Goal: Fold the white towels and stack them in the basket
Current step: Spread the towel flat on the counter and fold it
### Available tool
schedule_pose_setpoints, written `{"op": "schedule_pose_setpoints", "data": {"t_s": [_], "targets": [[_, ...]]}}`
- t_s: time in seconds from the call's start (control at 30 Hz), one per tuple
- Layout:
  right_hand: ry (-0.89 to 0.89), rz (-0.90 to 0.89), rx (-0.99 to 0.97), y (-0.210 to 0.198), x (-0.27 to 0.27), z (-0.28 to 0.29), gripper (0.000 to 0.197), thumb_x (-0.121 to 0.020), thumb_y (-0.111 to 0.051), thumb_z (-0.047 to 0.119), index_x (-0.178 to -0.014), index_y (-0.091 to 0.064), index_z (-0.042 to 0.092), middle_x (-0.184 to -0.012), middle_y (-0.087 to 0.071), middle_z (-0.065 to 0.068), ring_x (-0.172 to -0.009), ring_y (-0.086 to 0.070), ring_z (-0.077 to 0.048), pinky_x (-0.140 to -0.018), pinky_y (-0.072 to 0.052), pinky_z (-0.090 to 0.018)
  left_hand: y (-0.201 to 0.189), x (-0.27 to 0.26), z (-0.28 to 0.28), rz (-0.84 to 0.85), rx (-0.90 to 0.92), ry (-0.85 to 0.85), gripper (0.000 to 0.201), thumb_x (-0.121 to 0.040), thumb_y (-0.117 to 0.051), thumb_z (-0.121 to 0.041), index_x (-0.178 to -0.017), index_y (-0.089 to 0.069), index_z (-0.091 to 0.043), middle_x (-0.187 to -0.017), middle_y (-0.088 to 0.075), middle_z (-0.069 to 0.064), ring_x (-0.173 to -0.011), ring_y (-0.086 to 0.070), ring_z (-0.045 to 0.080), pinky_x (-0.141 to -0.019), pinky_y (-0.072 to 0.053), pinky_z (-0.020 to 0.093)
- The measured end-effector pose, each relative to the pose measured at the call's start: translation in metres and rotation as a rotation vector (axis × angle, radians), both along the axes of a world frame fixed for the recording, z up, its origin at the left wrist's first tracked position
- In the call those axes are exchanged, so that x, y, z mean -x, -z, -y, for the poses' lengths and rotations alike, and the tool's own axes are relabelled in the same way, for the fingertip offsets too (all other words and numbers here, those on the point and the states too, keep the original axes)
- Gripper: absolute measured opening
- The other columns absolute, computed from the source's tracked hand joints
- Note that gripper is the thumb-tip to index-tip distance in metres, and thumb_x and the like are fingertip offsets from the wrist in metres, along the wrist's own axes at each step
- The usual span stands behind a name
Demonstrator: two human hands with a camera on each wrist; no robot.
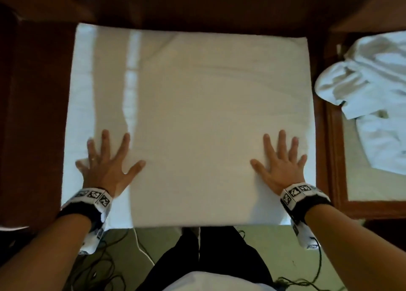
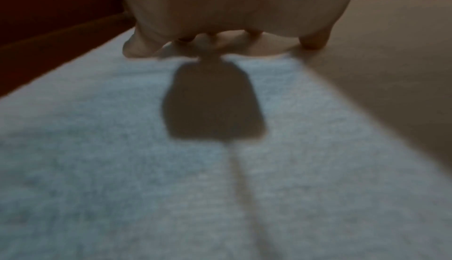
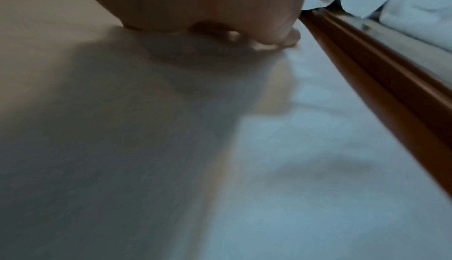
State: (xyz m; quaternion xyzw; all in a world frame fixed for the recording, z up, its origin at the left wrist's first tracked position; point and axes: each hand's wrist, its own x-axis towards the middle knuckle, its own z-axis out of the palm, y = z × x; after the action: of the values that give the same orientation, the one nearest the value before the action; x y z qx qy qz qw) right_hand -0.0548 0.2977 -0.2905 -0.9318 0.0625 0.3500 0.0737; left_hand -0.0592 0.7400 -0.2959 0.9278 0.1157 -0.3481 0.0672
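Observation:
A large white towel (image 1: 193, 115) lies spread flat on a dark wooden table (image 1: 35, 115), filling the middle of the head view. My left hand (image 1: 107, 161) lies flat on its near left part, fingers spread. Flat on the near right part, my right hand (image 1: 281, 161) also has its fingers spread. In the left wrist view the towel (image 2: 122, 167) runs under my left hand (image 2: 220, 12). The right wrist view has the towel (image 3: 293, 167) beneath my right hand (image 3: 208, 3). No basket is in view.
A heap of crumpled white towels (image 1: 373, 97) lies on a second wooden-framed surface (image 1: 334, 150) to the right, also seen as white cloth (image 3: 403, 3) behind a wooden rail (image 3: 367, 80). Cables (image 1: 105, 268) trail on the floor by my legs.

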Motion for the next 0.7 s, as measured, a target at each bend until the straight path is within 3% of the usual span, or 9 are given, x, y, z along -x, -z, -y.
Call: {"op": "schedule_pose_setpoints", "data": {"t_s": [0.2,0.3,0.43,0.57,0.7], "targets": [[-0.009,0.089,0.012,0.015,-0.074,0.003,0.082,-0.086,-0.022,0.082,-0.150,0.016,0.048,-0.158,0.034,0.008,-0.146,0.029,-0.035,-0.113,0.005,-0.070,0.011,-0.073,-0.006,0.048,-0.044,0.038,0.094,-0.071,-0.024,-0.096,-0.146,0.019,-0.060,-0.162,0.030,-0.010,-0.152,0.017,0.037,-0.110,-0.012,0.078],[0.015,0.097,0.009,0.013,-0.097,-0.002,0.082,-0.089,-0.028,0.078,-0.154,0.010,0.045,-0.162,0.027,0.004,-0.147,0.026,-0.036,-0.115,0.007,-0.067,0.004,-0.099,-0.005,0.053,-0.007,0.056,0.096,-0.073,-0.032,-0.093,-0.150,0.011,-0.057,-0.164,0.025,-0.011,-0.153,0.013,0.035,-0.113,-0.012,0.074],[0.018,0.133,0.014,0.001,-0.062,-0.010,0.078,-0.093,-0.027,0.073,-0.155,0.007,0.041,-0.162,0.026,0.000,-0.146,0.029,-0.035,-0.117,0.010,-0.062,-0.005,-0.051,0.007,0.050,0.038,0.053,0.091,-0.080,-0.037,-0.087,-0.153,0.007,-0.054,-0.163,0.028,-0.011,-0.153,0.017,0.025,-0.116,-0.003,0.071],[0.016,0.035,-0.012,-0.004,0.013,-0.002,0.079,-0.089,-0.021,0.079,-0.150,0.018,0.049,-0.157,0.037,0.006,-0.145,0.030,-0.037,-0.116,0.003,-0.068,-0.006,0.025,0.024,-0.029,0.051,0.030,0.087,-0.077,-0.022,-0.091,-0.145,0.023,-0.061,-0.158,0.040,-0.010,-0.151,0.023,0.028,-0.113,-0.003,0.075],[-0.013,0.017,0.012,0.008,-0.003,0.007,0.081,-0.086,-0.024,0.081,-0.147,0.021,0.052,-0.156,0.039,0.009,-0.144,0.031,-0.039,-0.112,0.000,-0.073,0.002,0.005,0.021,-0.027,0.005,0.024,0.092,-0.070,-0.021,-0.096,-0.141,0.029,-0.063,-0.150,0.049,-0.014,-0.150,0.025,0.031,-0.111,-0.008,0.078]]}}
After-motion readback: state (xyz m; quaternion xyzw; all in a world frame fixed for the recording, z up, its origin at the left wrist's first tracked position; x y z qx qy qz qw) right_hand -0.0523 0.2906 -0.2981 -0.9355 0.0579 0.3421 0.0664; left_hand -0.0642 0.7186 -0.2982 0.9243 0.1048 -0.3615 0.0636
